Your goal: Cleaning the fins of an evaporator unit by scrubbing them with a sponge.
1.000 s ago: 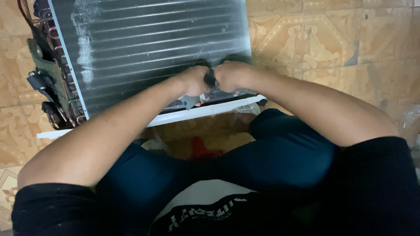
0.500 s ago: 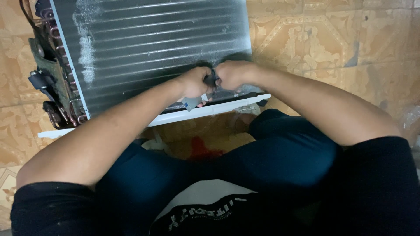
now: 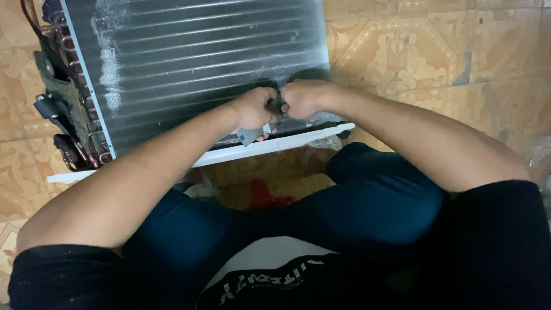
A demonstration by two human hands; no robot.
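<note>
We see a finned coil panel (image 3: 195, 63) lying flat on the tiled floor (image 3: 436, 51), its dark face crossed by thin pale tubes running side to side, with whitish patches near the upper left and along the near edge. A white strip (image 3: 229, 154) borders the near edge. At the left end, copper tube bends (image 3: 80, 103) and dark wiring (image 3: 49, 106) stick out past the frame. Both hands meet at the near right part of the panel, just above the white strip. The left hand (image 3: 252, 108) is curled into a fist, fingers together, and a small grey flat piece (image 3: 251, 136) shows beneath it, apparently pinched there. The right hand (image 3: 304, 97) is also curled tight, knuckles touching the left. A small dark object (image 3: 276, 105) sits between the two fists; we cannot tell what it is, or which hand grips it. Dark blue trouser legs (image 3: 379, 201) are folded below the forearms, and a red patch (image 3: 261, 195) shows on the floor between them.
</note>
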